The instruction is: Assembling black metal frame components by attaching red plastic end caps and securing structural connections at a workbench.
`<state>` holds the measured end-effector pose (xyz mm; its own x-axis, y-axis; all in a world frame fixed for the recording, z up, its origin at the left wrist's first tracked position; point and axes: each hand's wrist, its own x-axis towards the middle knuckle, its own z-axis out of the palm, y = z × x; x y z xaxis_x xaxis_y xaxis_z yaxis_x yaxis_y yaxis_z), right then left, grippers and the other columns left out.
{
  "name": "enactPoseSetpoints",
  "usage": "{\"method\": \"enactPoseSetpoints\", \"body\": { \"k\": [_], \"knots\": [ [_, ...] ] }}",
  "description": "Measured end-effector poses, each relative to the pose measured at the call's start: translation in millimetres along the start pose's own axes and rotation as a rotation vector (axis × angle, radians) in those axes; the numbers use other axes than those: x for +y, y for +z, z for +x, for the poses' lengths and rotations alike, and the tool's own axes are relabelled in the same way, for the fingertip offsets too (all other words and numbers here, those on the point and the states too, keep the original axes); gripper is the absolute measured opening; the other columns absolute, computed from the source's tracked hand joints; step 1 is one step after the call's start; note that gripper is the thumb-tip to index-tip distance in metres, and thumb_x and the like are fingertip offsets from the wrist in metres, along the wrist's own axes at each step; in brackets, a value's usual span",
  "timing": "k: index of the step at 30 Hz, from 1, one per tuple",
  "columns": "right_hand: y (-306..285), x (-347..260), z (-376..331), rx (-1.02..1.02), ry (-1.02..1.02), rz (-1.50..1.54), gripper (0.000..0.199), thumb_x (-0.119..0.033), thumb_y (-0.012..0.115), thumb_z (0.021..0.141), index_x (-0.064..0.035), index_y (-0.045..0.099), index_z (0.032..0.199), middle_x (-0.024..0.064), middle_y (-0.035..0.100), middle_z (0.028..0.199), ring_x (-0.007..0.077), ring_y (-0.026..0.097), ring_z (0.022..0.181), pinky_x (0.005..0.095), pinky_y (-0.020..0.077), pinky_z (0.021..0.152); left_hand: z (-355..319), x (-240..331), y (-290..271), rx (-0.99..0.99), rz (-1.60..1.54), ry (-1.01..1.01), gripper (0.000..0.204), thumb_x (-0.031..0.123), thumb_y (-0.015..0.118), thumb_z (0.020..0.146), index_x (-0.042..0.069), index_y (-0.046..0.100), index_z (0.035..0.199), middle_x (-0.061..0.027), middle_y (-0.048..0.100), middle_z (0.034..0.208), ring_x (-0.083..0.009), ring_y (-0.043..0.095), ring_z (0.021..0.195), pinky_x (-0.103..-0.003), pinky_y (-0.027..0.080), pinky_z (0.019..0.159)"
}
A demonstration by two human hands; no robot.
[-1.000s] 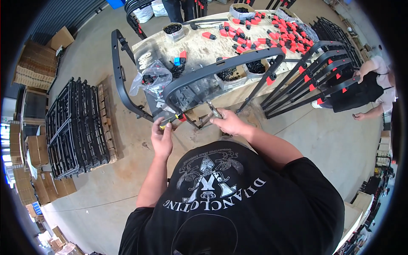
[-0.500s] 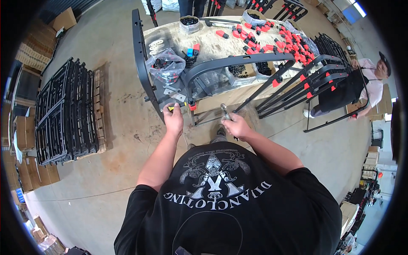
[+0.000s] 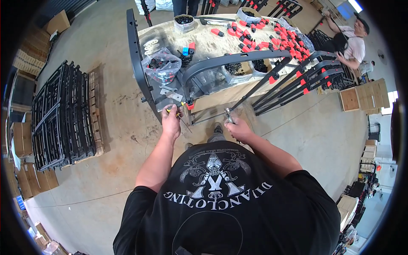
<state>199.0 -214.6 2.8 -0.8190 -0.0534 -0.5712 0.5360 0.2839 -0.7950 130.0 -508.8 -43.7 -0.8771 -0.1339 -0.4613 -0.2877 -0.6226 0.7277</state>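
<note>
My left hand [image 3: 171, 123] is closed around a yellow-and-black screwdriver [image 3: 185, 125], its thin shaft pointing down to the right. In my right hand [image 3: 239, 129] is a metal ratchet wrench [image 3: 228, 114], its round head sticking up past the fingers; part of its handle is hidden. Ahead of both hands a bent black tubular frame [image 3: 229, 59] stands against the table. A red clip [image 3: 190, 106] sits at the frame's near lower end, just right of my left hand. A flat metal plate [image 3: 171, 94] lies on the table corner beyond that hand.
On the table [image 3: 204, 40] are many red-and-black plastic parts [image 3: 293, 40], boxes of small black pieces [image 3: 236, 70] and a plastic bag [image 3: 161, 66]. More black frames [image 3: 293, 85] lean at the right. A pallet stack of frames [image 3: 63, 114] stands left. Another person [image 3: 350, 42] handles a frame far right.
My left hand has turned, bringing the screwdriver's shaft into clearer view. The ratchet's head has shifted slightly. The other person has moved farther back and raised a frame.
</note>
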Motion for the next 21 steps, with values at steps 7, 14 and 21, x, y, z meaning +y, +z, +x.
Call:
{"method": "enactPoseSetpoints", "body": {
  "k": [7,14,21],
  "knots": [
    [-1,0,2,0.06,-0.021,-0.209,0.018,-0.022,0.062,0.092,-0.0046,0.061,0.096,0.0035,0.058,0.074,0.0135,0.054,0.065,0.0317,0.0435,0.06,9,8,-3,-0.031,0.12,0.035,0.021,0.018,0.063,0.1,0.011,0.052,0.116,-0.0034,0.06,0.089,-0.0137,0.057,0.075,-0.03,0.048,0.065],
    [9,-14,10,0.044,-0.07,-0.203,0.011,-0.019,0.061,0.094,-0.0084,0.059,0.095,-0.0016,0.052,0.068,0.0085,0.048,0.052,0.0279,0.037,0.047,1,23,-9,-0.16,0.574,0.268,0.027,0.014,0.066,0.098,0.011,0.053,0.122,0.0003,0.057,0.08,-0.007,0.053,0.07,-0.025,0.043,0.058],
    [49,-37,59,-0.014,-0.193,-0.335,0.032,-0.027,0.062,0.091,0.0028,0.061,0.101,0.0272,0.068,0.095,0.041,0.065,0.092,0.0462,0.0501,0.081,7,-11,10,0.183,0.623,0.413,0.025,0.011,0.061,0.1,0.006,0.056,0.123,-0.0042,0.063,0.089,-0.007,0.054,0.078,-0.024,0.044,0.068]
  ]
}}
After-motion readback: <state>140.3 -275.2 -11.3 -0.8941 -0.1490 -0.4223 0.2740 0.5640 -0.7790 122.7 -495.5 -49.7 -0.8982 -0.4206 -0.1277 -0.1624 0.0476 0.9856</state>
